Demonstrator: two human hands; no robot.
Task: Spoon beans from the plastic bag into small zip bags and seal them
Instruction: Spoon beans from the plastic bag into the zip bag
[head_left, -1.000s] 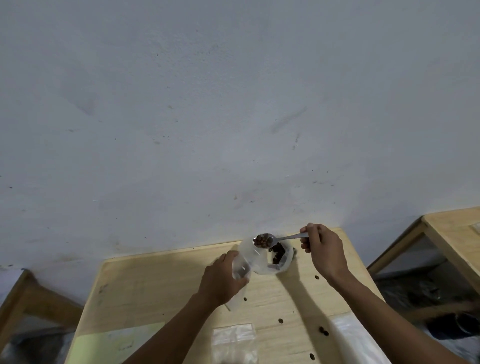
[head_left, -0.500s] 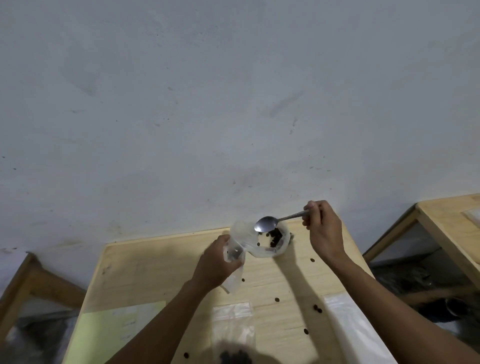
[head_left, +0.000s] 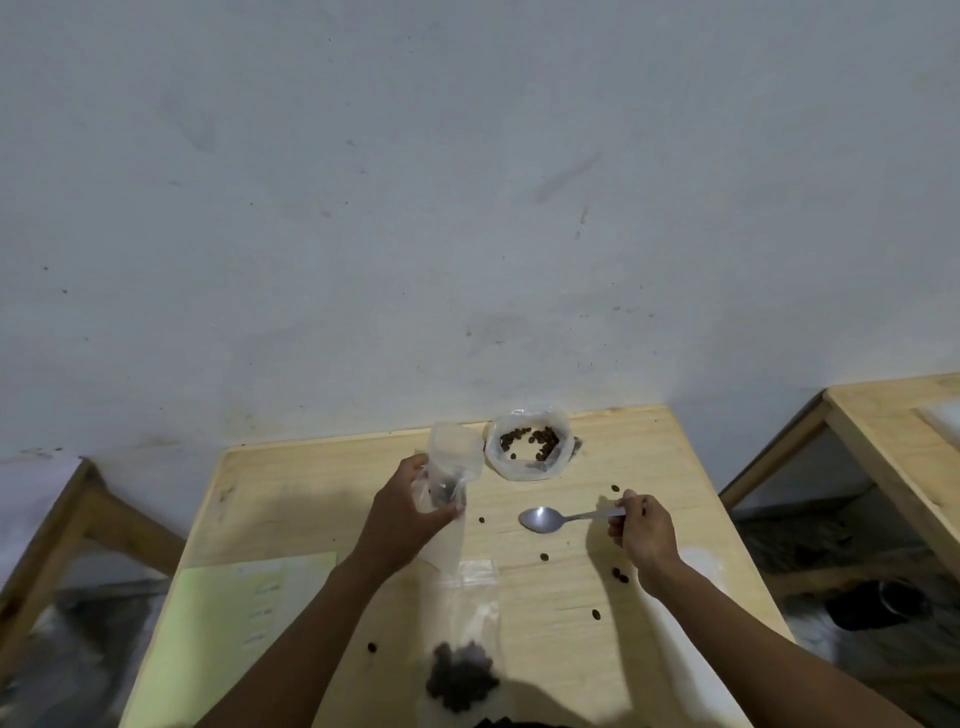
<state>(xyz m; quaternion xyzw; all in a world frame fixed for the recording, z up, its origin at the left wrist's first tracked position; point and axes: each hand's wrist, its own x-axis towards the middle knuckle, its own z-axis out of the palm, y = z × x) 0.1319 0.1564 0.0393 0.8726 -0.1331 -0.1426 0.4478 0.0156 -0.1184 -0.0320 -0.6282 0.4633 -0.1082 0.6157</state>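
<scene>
My left hand (head_left: 408, 512) holds a small clear zip bag (head_left: 451, 462) upright, with a few dark beans at its bottom. A metal spoon (head_left: 543, 519) is held by its handle in my right hand (head_left: 641, 530); its bowl is empty and sits low over the wooden table (head_left: 311, 483). Behind the spoon, at the table's far edge, stands the plastic bag of beans (head_left: 530, 444) with its top rolled open. A second zip bag (head_left: 467, 634) lies flat near me with a heap of beans inside.
Loose beans (head_left: 618, 574) are scattered on the table around the spoon and my right arm. A pale green sheet (head_left: 228, 629) lies at the left front. Another wooden table (head_left: 893, 415) stands to the right, with dark things on the floor below.
The spoon has emptied and dropped from above the bean bag down and toward me. My left hand pulled the zip bag left, away from the bean bag. The camera tilted down.
</scene>
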